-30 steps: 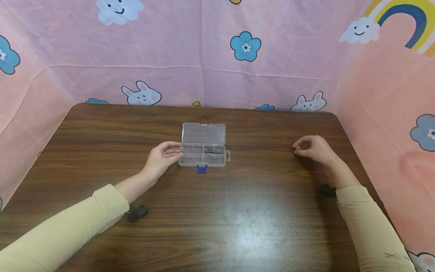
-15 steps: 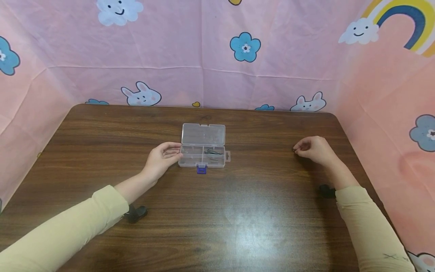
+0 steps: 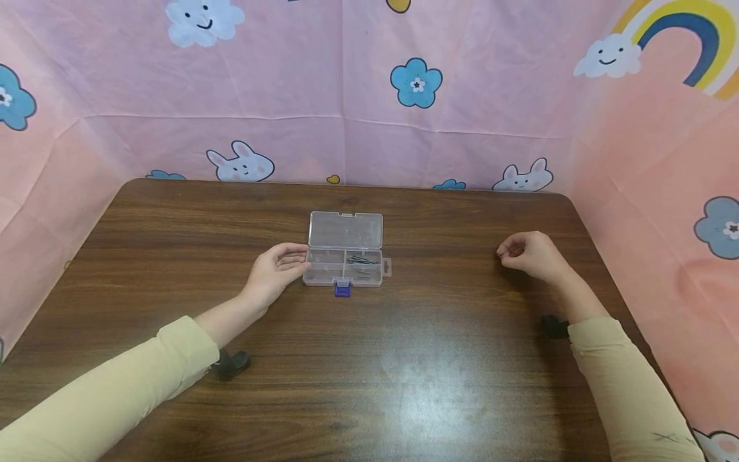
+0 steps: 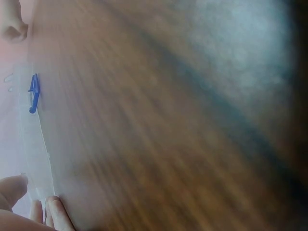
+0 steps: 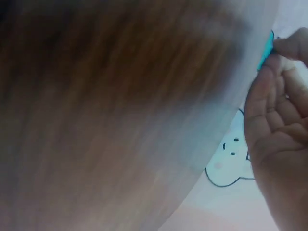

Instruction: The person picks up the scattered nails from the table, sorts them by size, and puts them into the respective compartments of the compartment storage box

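Observation:
In the head view a clear plastic compartment box [image 3: 326, 282] sits on the table with its lid [image 3: 346, 231] folded back. Thin dark screws or nails [image 3: 362, 260] lie in its back right compartment, and a few smaller ones are in front of them. My left hand [image 3: 271, 273] holds the box's left end, thumb nearer the front and fingers behind. Well to the right, my right hand [image 3: 534, 255] is low over the table, thumb and fingertips pinched together. A tiny dark piece [image 5: 273, 51] shows between them in the right wrist view, too small to name.
The box's blue latch [image 3: 343, 290] hangs toward me, and a hanging tab [image 3: 387, 267] sticks out on its right. The brown wooden table [image 3: 369, 359] meets a pink printed cloth [image 3: 369, 83] at the back and sides.
Both hands and the box stay nearly in place. The whole head view has shifted down slightly. The right hand's pinched fingertips have turned only a little.

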`<state>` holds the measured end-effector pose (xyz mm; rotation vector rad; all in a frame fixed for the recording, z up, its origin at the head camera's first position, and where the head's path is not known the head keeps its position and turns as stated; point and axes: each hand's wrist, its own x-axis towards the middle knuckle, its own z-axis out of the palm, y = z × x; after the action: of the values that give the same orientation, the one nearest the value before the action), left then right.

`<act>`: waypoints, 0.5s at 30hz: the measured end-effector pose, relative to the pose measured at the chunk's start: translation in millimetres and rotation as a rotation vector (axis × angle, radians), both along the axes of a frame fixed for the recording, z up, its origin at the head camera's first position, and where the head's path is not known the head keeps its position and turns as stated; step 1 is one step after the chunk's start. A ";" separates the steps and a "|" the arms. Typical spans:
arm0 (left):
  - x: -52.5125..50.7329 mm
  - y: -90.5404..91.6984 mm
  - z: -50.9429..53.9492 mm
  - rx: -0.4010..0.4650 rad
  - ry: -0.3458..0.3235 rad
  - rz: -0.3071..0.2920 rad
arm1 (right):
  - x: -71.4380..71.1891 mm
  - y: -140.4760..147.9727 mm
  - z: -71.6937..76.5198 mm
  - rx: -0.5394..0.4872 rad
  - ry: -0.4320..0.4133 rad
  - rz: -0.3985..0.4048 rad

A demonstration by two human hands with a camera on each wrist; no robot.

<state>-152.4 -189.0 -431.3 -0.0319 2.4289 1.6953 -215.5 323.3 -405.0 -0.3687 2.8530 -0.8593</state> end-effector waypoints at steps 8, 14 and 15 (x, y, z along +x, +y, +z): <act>1.3 1.6 1.8 0.028 0.005 -0.002 | 0.0 -29.9 8.0 -0.048 0.016 0.039; 1.3 2.1 4.0 0.031 -0.005 0.001 | -4.3 -56.3 13.8 -0.096 0.025 0.074; 1.1 1.8 3.8 0.028 -0.007 0.002 | -5.1 -60.8 14.2 -0.103 0.023 0.079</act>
<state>-151.3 -187.2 -427.5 -0.0359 2.4005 1.7272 -220.6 262.6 -390.8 -0.5038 2.8007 -0.9959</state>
